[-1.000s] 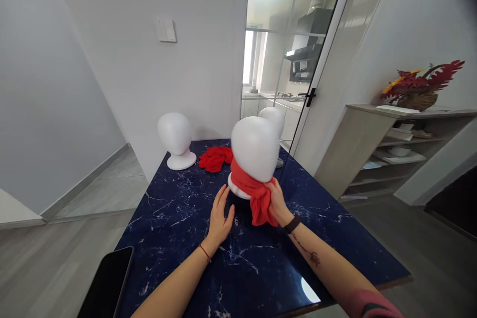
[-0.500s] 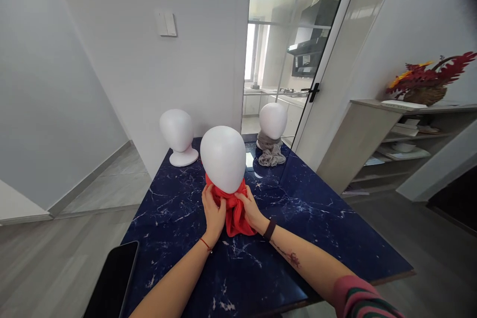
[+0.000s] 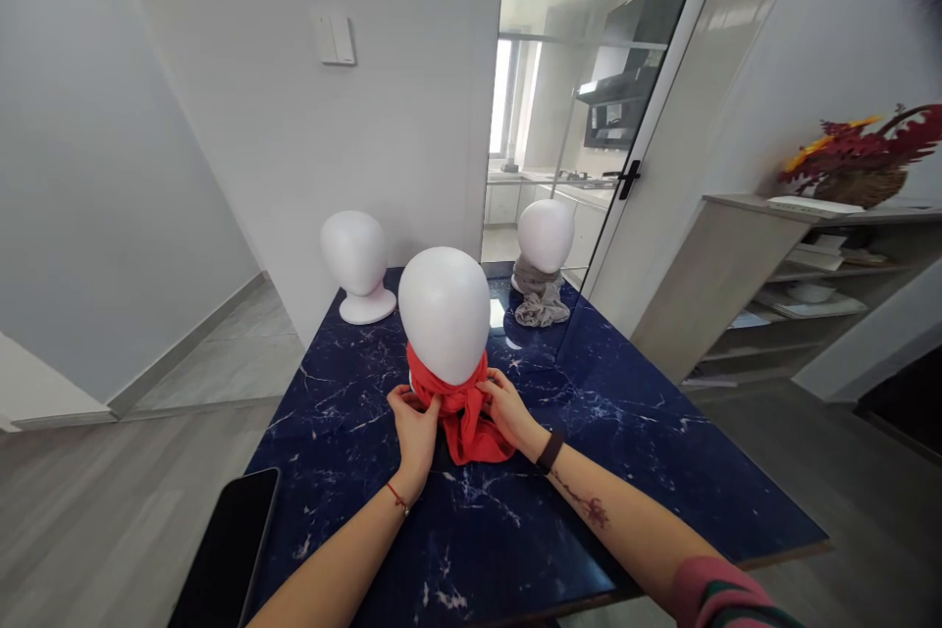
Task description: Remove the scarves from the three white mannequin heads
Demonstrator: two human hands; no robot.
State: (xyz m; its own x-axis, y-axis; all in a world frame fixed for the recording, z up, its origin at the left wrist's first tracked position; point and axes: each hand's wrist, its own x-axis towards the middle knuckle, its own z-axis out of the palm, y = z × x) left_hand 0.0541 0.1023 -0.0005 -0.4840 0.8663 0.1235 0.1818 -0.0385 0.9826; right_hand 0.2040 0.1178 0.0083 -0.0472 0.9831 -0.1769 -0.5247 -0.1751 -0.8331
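A white mannequin head (image 3: pixel 444 314) stands upright near the middle of the table, with a red scarf (image 3: pixel 463 422) wrapped round its neck. The scarf is gathered at the front and its loose end spreads on the tabletop. My left hand (image 3: pixel 414 427) grips the scarf at the left side of the neck, thumb in front and fingers curled behind. On the opposite side, my right hand (image 3: pixel 513 412) pinches a fold of the scarf just under the head. Some fingertips of both hands are hidden in or behind the cloth.
Behind stand a bare white mannequin head (image 3: pixel 354 255) at left and another white head (image 3: pixel 546 235) at right, wearing a grey scarf (image 3: pixel 543 299). A black phone (image 3: pixel 225 549) lies on the left edge of the dark blue marbled table (image 3: pixel 345 510).
My left hand has shifted slightly outward and down along the scarf. My right hand has moved a little right, its fingers still at the cloth. The view has shifted slightly.
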